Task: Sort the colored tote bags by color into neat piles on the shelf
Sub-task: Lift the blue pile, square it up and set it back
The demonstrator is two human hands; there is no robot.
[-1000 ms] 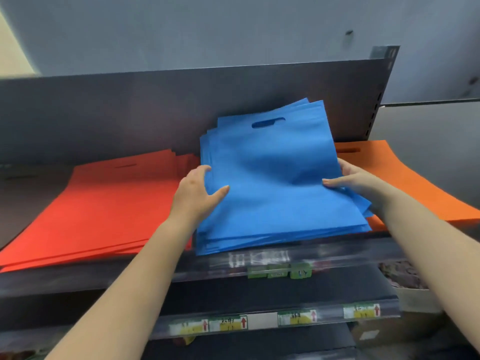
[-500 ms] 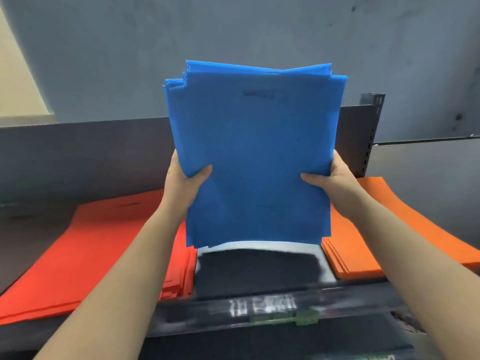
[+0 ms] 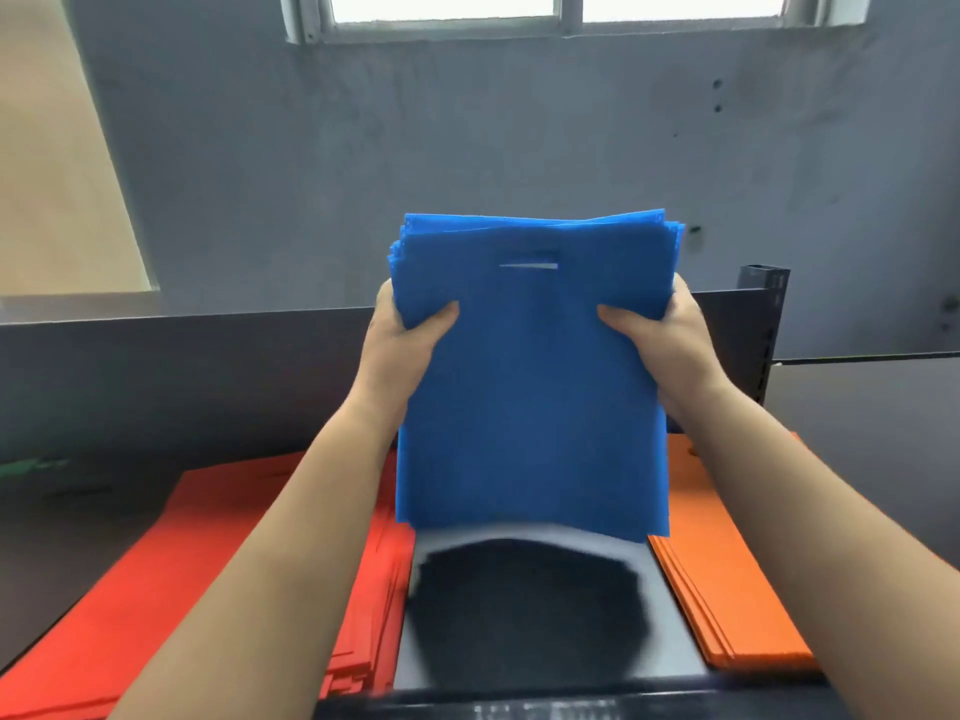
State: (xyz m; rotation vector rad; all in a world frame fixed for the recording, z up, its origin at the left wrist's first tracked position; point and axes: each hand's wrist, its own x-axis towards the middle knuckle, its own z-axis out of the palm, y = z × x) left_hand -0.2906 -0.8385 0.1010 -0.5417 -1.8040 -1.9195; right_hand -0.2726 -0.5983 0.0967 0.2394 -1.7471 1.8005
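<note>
A stack of blue tote bags (image 3: 530,387) hangs upright in the air above the dark shelf (image 3: 524,615), handle slot at the top. My left hand (image 3: 400,345) grips its left edge near the top, thumb in front. My right hand (image 3: 670,340) grips the right edge the same way. The stack's bottom edge hovers just over the bare middle of the shelf. A pile of red bags (image 3: 156,589) lies flat on the shelf to the left. To the right lies a pile of orange bags (image 3: 727,589).
The shelf's dark back panel (image 3: 182,376) runs behind the piles, with a slotted metal upright (image 3: 769,324) at the right. A grey wall with a window (image 3: 519,7) rises behind. The shelf's front rail (image 3: 545,706) shows at the bottom.
The blue stack went from lying on the shelf to being lifted upright. Both hands have since moved higher up its side edges, and the view has tilted upward.
</note>
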